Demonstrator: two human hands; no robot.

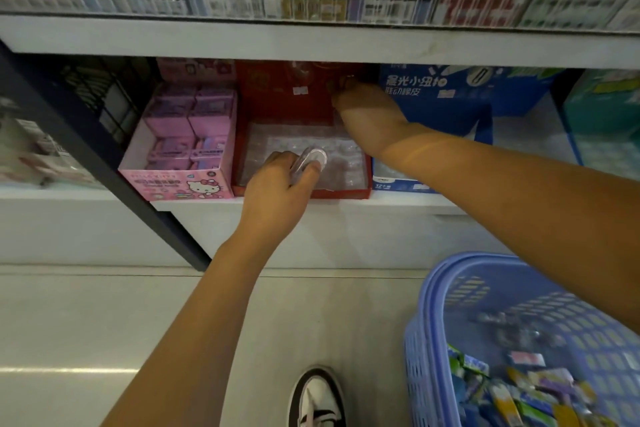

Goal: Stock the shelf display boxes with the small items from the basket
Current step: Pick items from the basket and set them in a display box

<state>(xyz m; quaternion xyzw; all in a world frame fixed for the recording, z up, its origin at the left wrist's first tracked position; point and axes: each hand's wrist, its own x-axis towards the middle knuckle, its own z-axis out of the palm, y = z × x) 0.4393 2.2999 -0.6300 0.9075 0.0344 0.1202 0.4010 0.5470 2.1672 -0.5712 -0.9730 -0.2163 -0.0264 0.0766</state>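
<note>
A red display box (pixel 346 193) with a clear plastic insert sits on the lower shelf between a pink box and a blue box. My left hand (pixel 277 184) is at its front edge, shut on a small clear plastic item (pixel 311 158) held over the insert. My right hand (pixel 360 104) reaches deep to the box's back right corner; its fingers are curled at the red back panel, and I cannot tell whether they hold anything. The blue plastic basket (pixel 429 315) stands on the floor at the lower right with several small colourful packets (pixel 512 392) inside.
The pink cartoon-cat display box (pixel 180 180) holds several small pink boxes. The blue display box (pixel 460 94) stands right of the red one. A shelf board (pixel 311 42) hangs low overhead. A dark upright post (pixel 104 163) is at left. My shoe (pixel 317 399) is beside the basket.
</note>
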